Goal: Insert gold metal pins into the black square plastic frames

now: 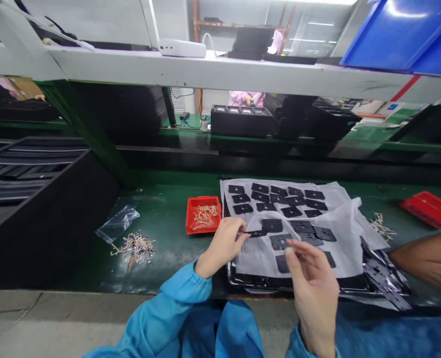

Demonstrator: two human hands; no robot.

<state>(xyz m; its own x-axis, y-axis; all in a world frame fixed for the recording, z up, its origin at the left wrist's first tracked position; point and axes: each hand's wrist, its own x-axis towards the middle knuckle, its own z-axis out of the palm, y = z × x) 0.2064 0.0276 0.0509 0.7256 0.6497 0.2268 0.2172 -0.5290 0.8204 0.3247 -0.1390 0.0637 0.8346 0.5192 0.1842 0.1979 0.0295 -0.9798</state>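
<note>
My left hand (226, 244) pinches a small flat black plate (257, 233) by its left end, over the near left part of a white foam sheet (256, 258). To its right, my right hand (313, 283) hovers above the sheet with thumb and forefinger pressed together; whatever is between them is too small to make out. Several more black plates (272, 225) lie spread on the sheet, some overlapping. The sheet rests on a black tray (254, 282). Close to my left hand stands a red bin (192, 219) holding thin beige strips (205, 215).
Loose strips (136, 247) and a clear plastic bag (118, 223) lie on the green bench left of the bin. Black plates (385, 278) are piled at the tray's right corner, beside another person's arm (425, 256). A second red bin (431, 209) stands far right.
</note>
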